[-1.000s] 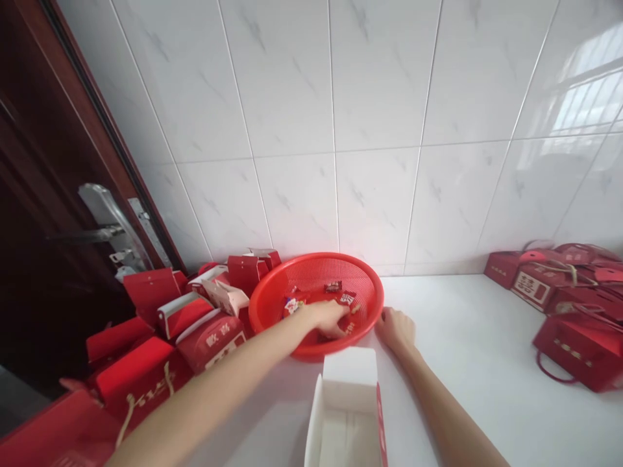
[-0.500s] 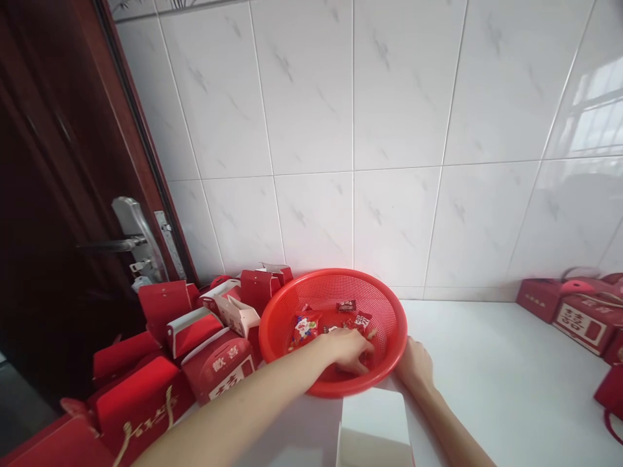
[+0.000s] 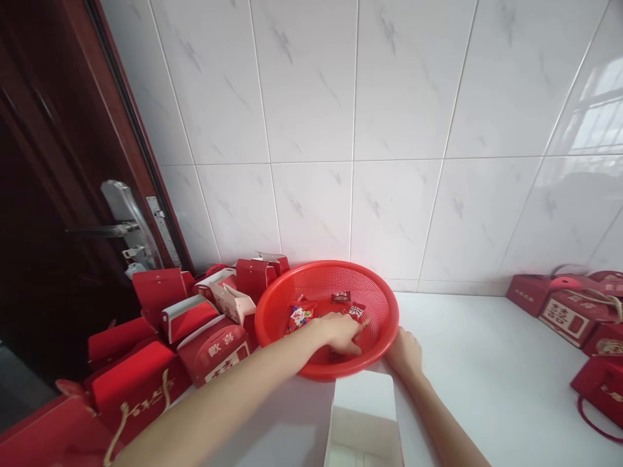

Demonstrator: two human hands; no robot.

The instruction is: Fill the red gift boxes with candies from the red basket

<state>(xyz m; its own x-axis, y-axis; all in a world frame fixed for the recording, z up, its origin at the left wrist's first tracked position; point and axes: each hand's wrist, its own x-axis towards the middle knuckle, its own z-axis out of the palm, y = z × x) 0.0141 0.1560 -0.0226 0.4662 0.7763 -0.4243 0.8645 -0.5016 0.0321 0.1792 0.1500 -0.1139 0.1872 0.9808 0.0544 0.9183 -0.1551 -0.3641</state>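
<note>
My left hand (image 3: 341, 333) reaches down inside a red plastic mesh basket (image 3: 327, 370). Its thumb and a finger stand apart over the sweets, and I see nothing held between them; the other fingers are partly hidden. In the basket lie a red packet with a blue and white print (image 3: 300, 316), a dark red wrapped sweet (image 3: 341, 296) and a red and white wrapper (image 3: 357, 311). My right hand (image 3: 406, 353) rests on the table against the basket's right side, its fingers curled, with the tips hidden. An open box with a white inside (image 3: 364, 405) stands in front of the basket.
Several red gift boxes (image 3: 214, 350) crowd the left side, some with flaps up. More red boxes with gold print (image 3: 564, 316) stand at the right on the white table (image 3: 467, 363). A tiled wall (image 3: 311, 207) rises behind; a dark door with a metal handle (image 3: 121, 227) is at left.
The view has shifted slightly, so more of the open box's inside shows. My left hand remains in the basket, with its fingers moved a little. My right hand stays at the basket's side.
</note>
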